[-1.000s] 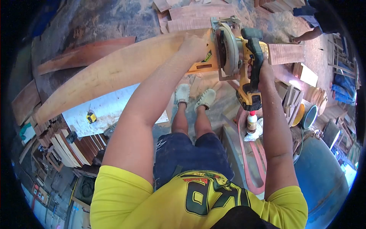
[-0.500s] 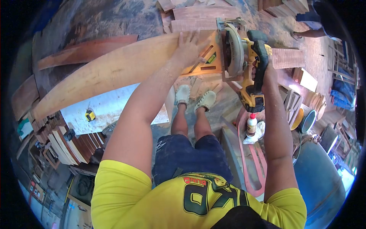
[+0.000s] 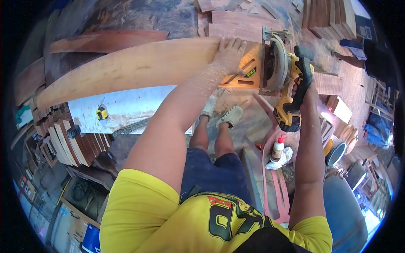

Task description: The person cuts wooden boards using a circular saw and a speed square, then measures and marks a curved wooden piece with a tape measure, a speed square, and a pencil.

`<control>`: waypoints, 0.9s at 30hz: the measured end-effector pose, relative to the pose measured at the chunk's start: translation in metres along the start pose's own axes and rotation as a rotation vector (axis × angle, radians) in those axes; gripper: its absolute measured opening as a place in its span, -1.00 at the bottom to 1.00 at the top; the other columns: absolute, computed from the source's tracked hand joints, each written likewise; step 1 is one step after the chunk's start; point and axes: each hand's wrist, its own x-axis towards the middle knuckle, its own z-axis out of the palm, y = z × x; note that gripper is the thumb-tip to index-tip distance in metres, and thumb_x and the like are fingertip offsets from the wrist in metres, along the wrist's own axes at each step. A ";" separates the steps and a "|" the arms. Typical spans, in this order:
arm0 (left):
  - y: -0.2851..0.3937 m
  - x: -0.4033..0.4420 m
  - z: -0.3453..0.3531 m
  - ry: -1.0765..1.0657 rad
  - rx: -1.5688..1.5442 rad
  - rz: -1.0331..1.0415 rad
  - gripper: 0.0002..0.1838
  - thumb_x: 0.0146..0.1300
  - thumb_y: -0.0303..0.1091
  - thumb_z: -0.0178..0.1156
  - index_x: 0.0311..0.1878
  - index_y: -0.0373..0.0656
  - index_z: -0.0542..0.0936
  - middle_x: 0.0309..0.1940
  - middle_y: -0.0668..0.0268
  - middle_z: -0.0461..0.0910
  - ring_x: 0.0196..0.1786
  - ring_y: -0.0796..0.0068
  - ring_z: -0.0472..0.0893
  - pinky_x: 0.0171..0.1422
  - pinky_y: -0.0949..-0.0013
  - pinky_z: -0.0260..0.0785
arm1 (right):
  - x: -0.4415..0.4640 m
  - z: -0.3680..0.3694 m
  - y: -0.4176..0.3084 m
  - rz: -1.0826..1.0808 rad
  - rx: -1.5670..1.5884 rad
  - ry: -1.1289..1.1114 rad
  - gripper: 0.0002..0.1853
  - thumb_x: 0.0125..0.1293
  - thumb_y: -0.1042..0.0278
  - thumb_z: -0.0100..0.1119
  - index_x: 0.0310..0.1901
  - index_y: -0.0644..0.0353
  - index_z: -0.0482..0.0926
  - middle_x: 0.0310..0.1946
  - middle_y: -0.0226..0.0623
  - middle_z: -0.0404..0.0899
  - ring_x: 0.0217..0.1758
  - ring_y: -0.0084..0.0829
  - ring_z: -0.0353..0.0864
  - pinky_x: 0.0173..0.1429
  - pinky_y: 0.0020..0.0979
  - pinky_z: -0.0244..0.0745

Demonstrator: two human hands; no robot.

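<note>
A long curved wooden board [image 3: 139, 63] stretches across the upper view, tapering to the left. Near its right end lies an orange speed square [image 3: 249, 72]. My left hand [image 3: 230, 55] presses down there, fingers spread toward the board's far edge and thumb on the square, holding it to the wood. My right hand [image 3: 307, 93] is wrapped around the rear handle of a yellow and black cordless circular saw [image 3: 280, 67]. The saw's base plate sits at the board's right end, beside the square's edge. Its guard hides the blade and the cutting line.
Under the board, a white work surface [image 3: 130, 103] carries a yellow tape measure [image 3: 101, 112]. A red-capped glue bottle [image 3: 277, 149] stands below the saw. Wood pieces [image 3: 333, 19] are stacked at the upper right, near another person's leg [image 3: 352, 60]. More boards [image 3: 78, 143] lean at the left.
The whole view has shifted, so the saw, square and both hands appear farther right and slightly lower. Both hands keep their holds; the saw stays beside the square.
</note>
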 end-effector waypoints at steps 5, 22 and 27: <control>0.001 -0.001 -0.002 -0.012 -0.009 -0.002 0.24 -0.14 0.23 0.42 0.48 -0.21 -0.03 0.47 0.09 0.00 0.54 0.15 -0.07 0.55 -0.12 -0.30 | 0.005 0.005 -0.006 -0.024 -0.046 0.036 -0.32 0.48 -0.24 -0.43 -0.25 0.24 0.54 -0.60 -0.32 0.49 -0.62 -0.44 0.44 -0.47 -0.42 0.40; 0.007 0.002 0.005 -0.070 0.055 -0.050 0.31 -0.17 0.28 0.40 0.51 -0.13 -0.12 0.52 0.13 -0.08 0.56 0.18 -0.09 0.56 -0.09 -0.31 | 0.052 0.026 -0.048 -0.160 -0.034 -0.082 -0.32 0.41 -0.34 -0.33 -0.21 0.17 0.55 -0.58 -0.32 0.52 -0.63 -0.45 0.47 -0.51 -0.40 0.43; 0.018 0.003 -0.010 -0.157 0.083 -0.099 0.31 -0.20 0.27 0.42 0.53 -0.05 -0.12 0.53 0.14 -0.11 0.57 0.15 -0.14 0.53 -0.16 -0.31 | 0.045 0.018 -0.042 -0.171 0.021 -0.078 -0.25 0.31 -0.48 -0.26 -0.27 0.18 0.56 -0.63 -0.30 0.52 -0.63 -0.46 0.49 -0.52 -0.43 0.40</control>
